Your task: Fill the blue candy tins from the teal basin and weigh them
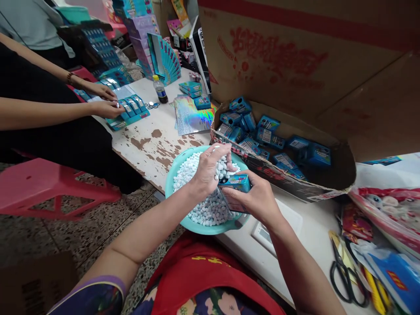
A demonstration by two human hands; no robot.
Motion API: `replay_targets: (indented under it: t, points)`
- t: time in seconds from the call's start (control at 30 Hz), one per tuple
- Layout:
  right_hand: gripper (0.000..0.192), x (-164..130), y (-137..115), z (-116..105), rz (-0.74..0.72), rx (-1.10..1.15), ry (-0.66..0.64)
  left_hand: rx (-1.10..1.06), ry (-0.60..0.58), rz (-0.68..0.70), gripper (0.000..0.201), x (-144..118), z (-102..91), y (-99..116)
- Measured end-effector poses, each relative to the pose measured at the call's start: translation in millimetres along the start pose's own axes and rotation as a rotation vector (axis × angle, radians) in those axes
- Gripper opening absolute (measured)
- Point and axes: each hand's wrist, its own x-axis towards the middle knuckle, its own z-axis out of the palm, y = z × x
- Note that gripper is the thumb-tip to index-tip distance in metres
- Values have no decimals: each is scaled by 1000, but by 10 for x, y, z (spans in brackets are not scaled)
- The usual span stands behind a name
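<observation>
A teal plastic bowl (170, 183) full of small white candies (203, 210) sits on a white scale at the table's near edge. My left hand (210, 168) hovers over the bowl, cupped around a handful of candies. My right hand (254, 199) holds a small blue candy box (235, 182) tilted over the bowl, right beside the left hand's fingers. Behind the bowl an open cardboard box (341, 175) holds several of the same blue boxes (262, 135).
Another person's hands (105, 103) handle a blue tray of packs at the far left. A dark drink bottle (160, 89), holographic sheets (192, 116), stacked blue display boxes, black scissors (344, 275) and candy bags at right. Pink stool (49, 183) on the floor.
</observation>
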Motion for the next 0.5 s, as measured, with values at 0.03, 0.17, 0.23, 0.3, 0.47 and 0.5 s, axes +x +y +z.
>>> replay_targets:
  t: [0.03, 0.17, 0.23, 0.3, 0.47, 0.5]
  points:
    - [38, 10, 13, -4, -2, -16, -7, 24, -8, 6, 26, 1, -5, -8]
    - [41, 26, 46, -17, -6, -30, -3, 99, -9, 21, 25, 5, -11, -33]
    - [40, 28, 52, -23, -14, -35, 14, 139, -17, 35, 27, 9, -1, -39]
    - [39, 30, 57, -28, -24, -55, 21, 182, -23, 29, 28, 16, 16, -39]
    - [40, 32, 73, -48, -51, -63, 44, 190, 11, 18, 28, 31, 53, -34]
    - [40, 33, 75, -52, -55, -63, 51, 187, 10, 27, 27, 36, 53, -40]
